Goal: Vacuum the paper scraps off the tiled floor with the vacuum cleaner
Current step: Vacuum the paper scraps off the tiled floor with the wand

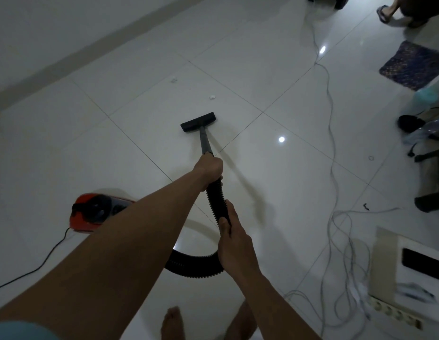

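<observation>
The black floor nozzle [198,122] of the vacuum cleaner lies flat on the white tiled floor [275,168] in the middle of the view. My left hand [210,169] grips the wand where it joins the ribbed black hose [217,204]. My right hand [234,239] holds the hose lower down, nearer to me. The hose loops back to the red and black vacuum body [96,212] on my left. Two small white paper scraps lie beyond the nozzle: one [211,96] close to it, another [174,80] farther left.
White cables [332,133] trail across the floor on the right into a tangle by a power strip [395,312]. A dark mat [414,66], a chair base [431,192] and another person's sandalled foot [385,13] are at the right. The vacuum's black cord [42,261] runs left.
</observation>
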